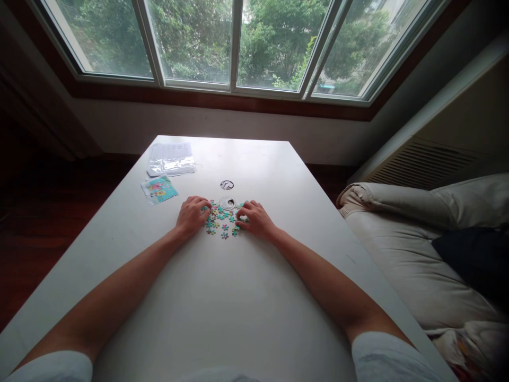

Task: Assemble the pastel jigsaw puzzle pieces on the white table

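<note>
The jigsaw pieces [220,216], mostly green with touches of yellow and pink, lie loose on the white table [222,297], none visibly joined into a block; they serve as landmark here. At their left edge the left hand [193,216] rests with fingers curled inward; whether it pinches a piece I cannot tell. At their right edge the right hand [256,218] arches, thumb and fingers bent around pieces; whether any is gripped is too small to tell.

Just beyond the pieces sits a ringed round inset [227,203], its near rim close against them, with a smaller round inset [227,185] farther beyond. Beyond and left of them lie a colourful picture card [159,189] and, farther off, a clear plastic sleeve [170,159].

The step in hand looks like gathering or sorting pieces. The next move, I judge, calls for a light fingertip pinch that leaves neighbouring pieces undisturbed.
</note>
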`<state>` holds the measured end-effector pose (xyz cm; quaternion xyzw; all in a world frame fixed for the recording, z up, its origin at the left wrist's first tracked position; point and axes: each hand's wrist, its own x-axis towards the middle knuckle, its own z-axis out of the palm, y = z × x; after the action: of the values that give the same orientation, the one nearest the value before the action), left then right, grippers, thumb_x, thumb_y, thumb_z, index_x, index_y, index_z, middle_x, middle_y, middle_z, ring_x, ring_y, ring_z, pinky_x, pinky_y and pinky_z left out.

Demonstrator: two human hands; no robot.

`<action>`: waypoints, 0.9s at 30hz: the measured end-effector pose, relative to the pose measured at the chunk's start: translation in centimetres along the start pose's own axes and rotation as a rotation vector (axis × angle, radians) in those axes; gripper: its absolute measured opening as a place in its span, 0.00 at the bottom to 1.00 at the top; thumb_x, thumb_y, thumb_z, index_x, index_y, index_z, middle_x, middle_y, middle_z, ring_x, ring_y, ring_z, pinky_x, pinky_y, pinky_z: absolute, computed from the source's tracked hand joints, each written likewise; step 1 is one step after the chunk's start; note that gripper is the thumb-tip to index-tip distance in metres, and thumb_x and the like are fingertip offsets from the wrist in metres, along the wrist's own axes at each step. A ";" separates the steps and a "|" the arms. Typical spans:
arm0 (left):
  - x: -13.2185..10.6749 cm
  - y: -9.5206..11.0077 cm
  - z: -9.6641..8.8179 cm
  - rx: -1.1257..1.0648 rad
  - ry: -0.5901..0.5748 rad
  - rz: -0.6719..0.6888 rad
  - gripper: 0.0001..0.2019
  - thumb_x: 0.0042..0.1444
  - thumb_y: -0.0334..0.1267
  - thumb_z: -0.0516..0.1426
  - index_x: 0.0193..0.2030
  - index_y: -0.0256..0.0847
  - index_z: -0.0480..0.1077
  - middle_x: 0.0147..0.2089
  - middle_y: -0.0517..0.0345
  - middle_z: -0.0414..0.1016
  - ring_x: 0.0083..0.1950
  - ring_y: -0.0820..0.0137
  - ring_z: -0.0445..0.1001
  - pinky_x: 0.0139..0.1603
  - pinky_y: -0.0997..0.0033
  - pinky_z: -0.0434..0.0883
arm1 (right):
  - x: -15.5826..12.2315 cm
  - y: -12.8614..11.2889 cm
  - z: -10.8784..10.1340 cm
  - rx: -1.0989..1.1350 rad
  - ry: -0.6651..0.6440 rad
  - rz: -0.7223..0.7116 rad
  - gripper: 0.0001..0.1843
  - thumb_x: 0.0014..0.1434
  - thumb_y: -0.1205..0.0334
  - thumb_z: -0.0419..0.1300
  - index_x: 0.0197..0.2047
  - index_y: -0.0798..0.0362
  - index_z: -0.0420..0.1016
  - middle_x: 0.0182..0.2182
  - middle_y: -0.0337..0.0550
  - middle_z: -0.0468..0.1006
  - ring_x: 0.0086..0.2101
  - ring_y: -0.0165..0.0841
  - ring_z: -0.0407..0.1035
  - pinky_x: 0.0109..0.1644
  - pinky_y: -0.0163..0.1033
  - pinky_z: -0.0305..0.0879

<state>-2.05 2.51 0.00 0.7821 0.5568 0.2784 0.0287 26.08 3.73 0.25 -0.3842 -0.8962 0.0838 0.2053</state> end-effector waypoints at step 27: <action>-0.3 -0.4 0.4 -0.036 -0.036 0.070 0.15 0.64 0.38 0.53 0.54 0.45 0.76 0.59 0.54 0.77 0.65 0.56 0.65 0.68 0.49 0.64 | -0.1 -0.6 -0.4 -0.073 0.008 0.056 0.09 0.62 0.53 0.64 0.42 0.48 0.79 0.42 0.45 0.75 0.47 0.40 0.63 0.53 0.45 0.57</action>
<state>-2.29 2.55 -0.65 0.8054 0.5233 0.2750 0.0433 25.94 3.25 0.73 -0.4167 -0.8867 0.0554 0.1923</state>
